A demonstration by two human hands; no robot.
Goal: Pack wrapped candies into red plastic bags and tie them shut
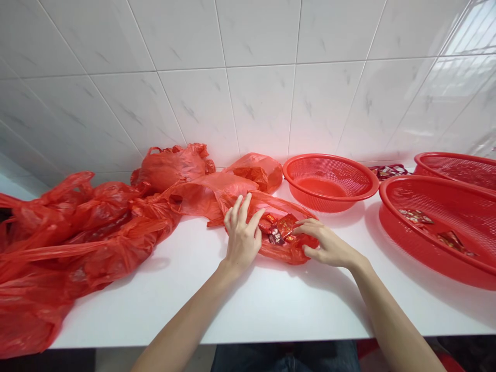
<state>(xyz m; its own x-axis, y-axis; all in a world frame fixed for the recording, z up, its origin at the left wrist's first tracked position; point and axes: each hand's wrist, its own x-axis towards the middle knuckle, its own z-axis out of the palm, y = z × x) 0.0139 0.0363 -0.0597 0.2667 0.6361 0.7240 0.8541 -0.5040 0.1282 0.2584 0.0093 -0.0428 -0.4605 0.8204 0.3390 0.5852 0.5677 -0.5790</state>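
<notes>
A thin red plastic bag [296,253] lies on the white table with its mouth opened out. Inside it are several small packets [279,231] with shiny red and dark wrappers, their contents hidden. My left hand [243,232] rests on the bag's left side, fingers stretched and apart, holding nothing. From the right, my right hand [327,244] reaches over the bag's edge, its fingertips close to the packets. Its thumb and fingers are apart, with nothing visibly gripped; whether the fingertips touch a packet is unclear.
Filled red bags [112,243] crowd the left side, and another bag [174,165] stands by the tiled wall. A round red basket [333,199] sits behind my right hand. Farther right, a larger basket [437,248] holds several packets, with another basket [457,163] behind it.
</notes>
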